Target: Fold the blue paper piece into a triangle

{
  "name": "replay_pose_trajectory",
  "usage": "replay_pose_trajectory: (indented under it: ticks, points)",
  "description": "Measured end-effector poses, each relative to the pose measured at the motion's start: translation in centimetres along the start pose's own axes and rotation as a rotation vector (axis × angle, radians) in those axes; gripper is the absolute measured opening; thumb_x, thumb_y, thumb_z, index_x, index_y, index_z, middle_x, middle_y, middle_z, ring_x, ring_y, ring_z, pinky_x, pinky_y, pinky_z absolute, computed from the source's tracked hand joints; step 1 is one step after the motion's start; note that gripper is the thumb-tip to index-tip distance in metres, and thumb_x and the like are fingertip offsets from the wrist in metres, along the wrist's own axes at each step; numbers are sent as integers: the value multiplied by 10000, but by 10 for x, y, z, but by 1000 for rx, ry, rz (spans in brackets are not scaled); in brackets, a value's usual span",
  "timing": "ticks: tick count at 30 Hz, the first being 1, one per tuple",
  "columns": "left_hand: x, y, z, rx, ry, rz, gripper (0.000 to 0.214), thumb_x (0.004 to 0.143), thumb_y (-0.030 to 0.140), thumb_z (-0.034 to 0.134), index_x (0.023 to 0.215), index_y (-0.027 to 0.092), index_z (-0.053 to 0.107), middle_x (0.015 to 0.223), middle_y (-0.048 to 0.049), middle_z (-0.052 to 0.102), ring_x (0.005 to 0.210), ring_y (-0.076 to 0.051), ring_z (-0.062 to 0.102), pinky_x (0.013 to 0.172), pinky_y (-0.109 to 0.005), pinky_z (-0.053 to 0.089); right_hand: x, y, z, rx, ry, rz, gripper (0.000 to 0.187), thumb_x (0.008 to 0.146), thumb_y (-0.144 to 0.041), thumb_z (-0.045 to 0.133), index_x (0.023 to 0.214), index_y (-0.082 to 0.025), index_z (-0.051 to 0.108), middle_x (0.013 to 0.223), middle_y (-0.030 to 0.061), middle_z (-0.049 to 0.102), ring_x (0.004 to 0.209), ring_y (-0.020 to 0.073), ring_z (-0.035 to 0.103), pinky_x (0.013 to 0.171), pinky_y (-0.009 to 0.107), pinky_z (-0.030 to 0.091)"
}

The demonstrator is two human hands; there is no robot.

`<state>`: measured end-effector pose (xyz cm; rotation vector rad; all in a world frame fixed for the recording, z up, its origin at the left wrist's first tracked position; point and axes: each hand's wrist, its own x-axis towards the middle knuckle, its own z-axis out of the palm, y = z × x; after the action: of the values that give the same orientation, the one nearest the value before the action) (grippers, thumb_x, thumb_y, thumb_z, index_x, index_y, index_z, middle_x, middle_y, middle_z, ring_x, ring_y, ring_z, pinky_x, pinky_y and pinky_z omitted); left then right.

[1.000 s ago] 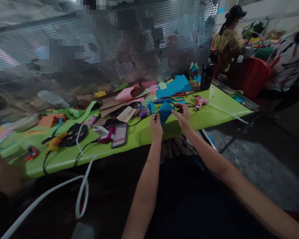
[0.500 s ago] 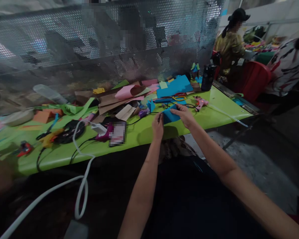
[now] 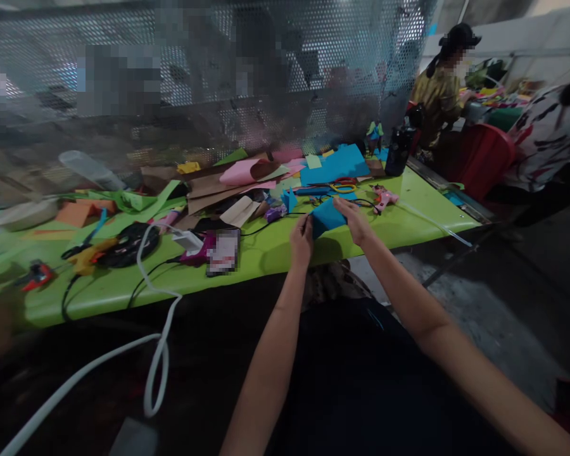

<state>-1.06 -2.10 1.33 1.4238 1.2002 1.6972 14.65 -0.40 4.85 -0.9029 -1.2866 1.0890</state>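
A small piece of blue paper is held up between my two hands over the front edge of the green table. My left hand pinches its left edge, with the fingers curled in. On the opposite side my right hand closes around the right edge, its fingers partly hidden from me. Just beyond the paper lie scissors with yellow handles and a folded blue scrap. A pink glue gun rests to the right of my right hand.
Coloured sheets, with a large blue one, pile up along the perforated metal screen. A dark bottle stands at the right end. White cable hangs off the front edge. People sit by a red chair.
My right thumb has slid off the face of the blue paper toward its right edge, so more of the sheet shows. My left hand keeps its pinch.
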Motion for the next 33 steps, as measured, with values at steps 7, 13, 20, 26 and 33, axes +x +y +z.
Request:
replay_pose_trajectory:
  ticks: [7, 13, 20, 26, 33]
  points:
    - [-5, 4, 8, 213, -21, 105, 181, 941, 334, 611, 871, 211, 724, 797, -36, 711, 744, -187, 622, 722, -270, 441, -1, -47, -12, -732, -24, -581, 305, 874, -418, 723, 1137, -264, 718, 1261, 84, 664, 1253, 314, 521, 1094, 479, 362]
    - [-7, 8, 9, 530, -138, 138, 252, 993, 293, 509, 1072, 207, 731, 954, -81, 777, 835, -223, 698, 758, -295, 475, 7, -52, -7, -1066, -306, -622, 95, 882, -296, 722, 940, -235, 768, 1028, 70, 734, 1136, 301, 546, 997, 450, 377]
    - [-6, 5, 5, 519, -166, 157, 239, 979, 294, 532, 1061, 201, 737, 959, -94, 773, 831, -229, 695, 754, -307, 464, 10, -45, -10, -1082, -304, -612, 93, 909, -276, 691, 866, -214, 746, 916, 58, 738, 1027, 274, 551, 920, 406, 369]
    - [-6, 9, 7, 340, -179, 104, 161, 925, 299, 602, 959, 224, 740, 874, -46, 744, 769, -197, 640, 744, -294, 447, 9, -43, -8, -1110, -297, -628, 107, 923, -260, 661, 861, -204, 728, 912, 73, 729, 1045, 280, 555, 924, 411, 376]
    - [-1, 18, 6, 11, -97, -70, 222, 877, 407, 658, 809, 196, 666, 723, 6, 601, 717, -151, 524, 691, -257, 402, 9, -50, -16, -731, -125, -625, 221, 990, -351, 556, 1066, -240, 731, 1157, 80, 731, 1134, 260, 610, 1012, 422, 453]
